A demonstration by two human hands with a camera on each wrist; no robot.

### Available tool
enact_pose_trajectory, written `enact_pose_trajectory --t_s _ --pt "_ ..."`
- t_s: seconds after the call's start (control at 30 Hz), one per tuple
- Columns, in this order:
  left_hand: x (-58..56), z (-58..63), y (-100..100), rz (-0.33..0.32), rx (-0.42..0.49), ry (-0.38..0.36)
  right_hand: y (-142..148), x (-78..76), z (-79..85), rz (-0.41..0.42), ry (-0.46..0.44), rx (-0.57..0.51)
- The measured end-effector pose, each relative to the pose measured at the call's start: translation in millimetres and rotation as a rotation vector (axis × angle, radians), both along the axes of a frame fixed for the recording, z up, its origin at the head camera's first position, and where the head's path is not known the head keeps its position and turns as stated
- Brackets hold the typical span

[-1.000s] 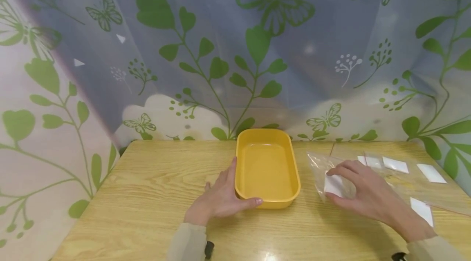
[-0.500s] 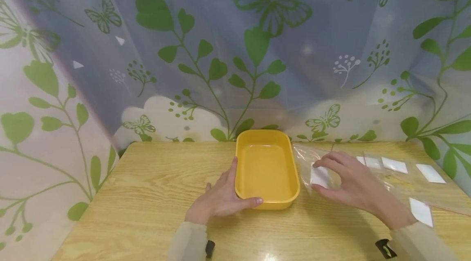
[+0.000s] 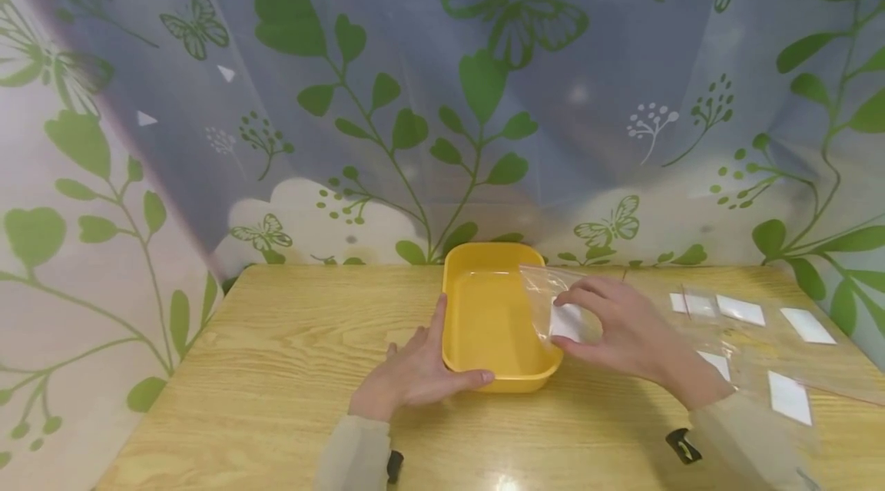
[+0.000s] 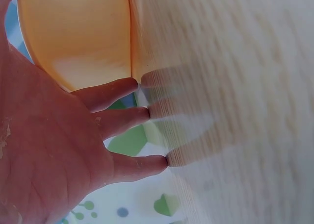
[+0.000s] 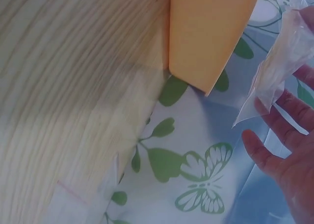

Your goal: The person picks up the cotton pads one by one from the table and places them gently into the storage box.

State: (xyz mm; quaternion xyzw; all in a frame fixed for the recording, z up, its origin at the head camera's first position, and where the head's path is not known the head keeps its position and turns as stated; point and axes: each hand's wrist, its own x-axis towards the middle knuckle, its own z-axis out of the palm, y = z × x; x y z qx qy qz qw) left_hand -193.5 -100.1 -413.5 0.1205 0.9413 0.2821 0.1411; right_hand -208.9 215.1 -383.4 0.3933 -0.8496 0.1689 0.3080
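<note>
My right hand (image 3: 625,333), pinching the clear plastic bag (image 3: 541,299) with a white rectangle (image 3: 565,322), now swings left over the rounded yellow tray (image 3: 484,318), lower centre, seemingly nearing release, my left hand (image 3: 417,378) steadying, fingers spread.

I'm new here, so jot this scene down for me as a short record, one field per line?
Left hand: against the left side of the yellow tub, thumb at its near rim
Right hand: holds a clear plastic bag with a white slip
Held bag's place: overlaps tub's right rim in the head view
Other bags: several, lying right
Surface: wood-grain table
Backdrop: leaf-and-butterfly curtain
</note>
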Motion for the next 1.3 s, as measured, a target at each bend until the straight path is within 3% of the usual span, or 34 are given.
enact_pose_trajectory --t_s 0.47,1.3 --pt "-1.0 -0.7 0.4 -0.008 -0.007 0.004 -30.6 -9.9 -3.8 0.014 -0.056 0.045" --pt "0.5 -0.4 1.3 -0.011 -0.014 0.011 -67.8 -9.3 -14.3 -0.153 -0.217 0.155"
